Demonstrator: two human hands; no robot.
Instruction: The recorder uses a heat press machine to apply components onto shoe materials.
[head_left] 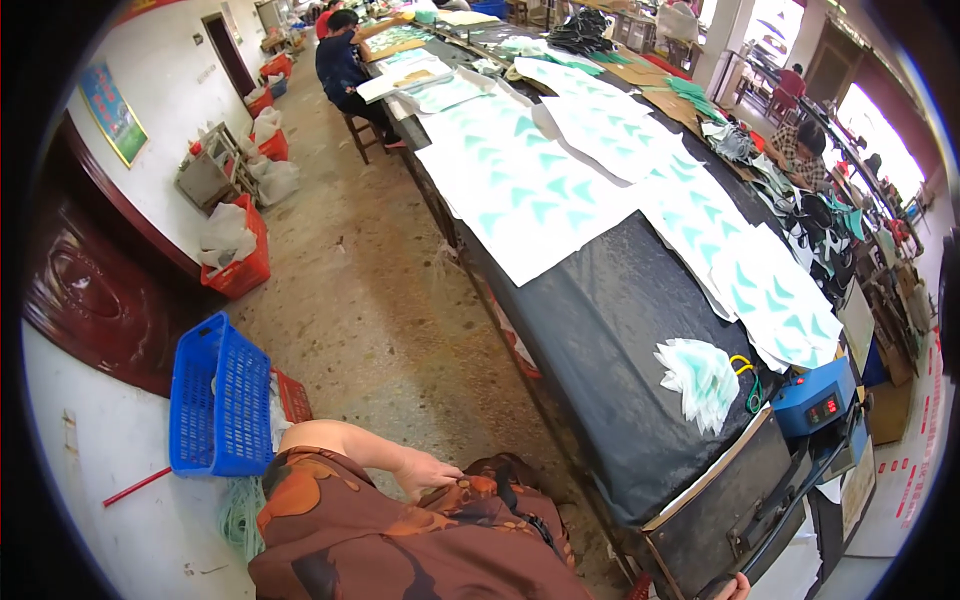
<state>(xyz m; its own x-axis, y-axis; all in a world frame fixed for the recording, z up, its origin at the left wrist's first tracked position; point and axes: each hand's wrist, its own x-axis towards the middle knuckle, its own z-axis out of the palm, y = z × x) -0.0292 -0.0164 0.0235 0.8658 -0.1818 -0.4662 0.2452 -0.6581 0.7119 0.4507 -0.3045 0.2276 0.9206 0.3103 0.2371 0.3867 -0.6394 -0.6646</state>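
My left hand (428, 472) is closed at my front, its fingers pressed to a fold of my brown patterned shirt (390, 550). At the lower edge only the fingertips of my right hand (735, 588) show, curled by the black handle bar (815, 475) of a press machine; the rest is cut off. That machine has a blue control box (815, 397) with a lit red display and a dark flat plate (715, 500). Just beyond the plate, a fanned stack of pale, green-tinted cut pieces (698, 383) lies on the black table (600, 330), beside yellow-handled scissors (742, 366).
Long white sheets (520, 170) with green shapes cover much of the table. A blue plastic crate (220, 395) and a red crate (240, 250) stand along the left wall. One person (345, 65) sits at the table's far left; another person (800, 150) works at the right.
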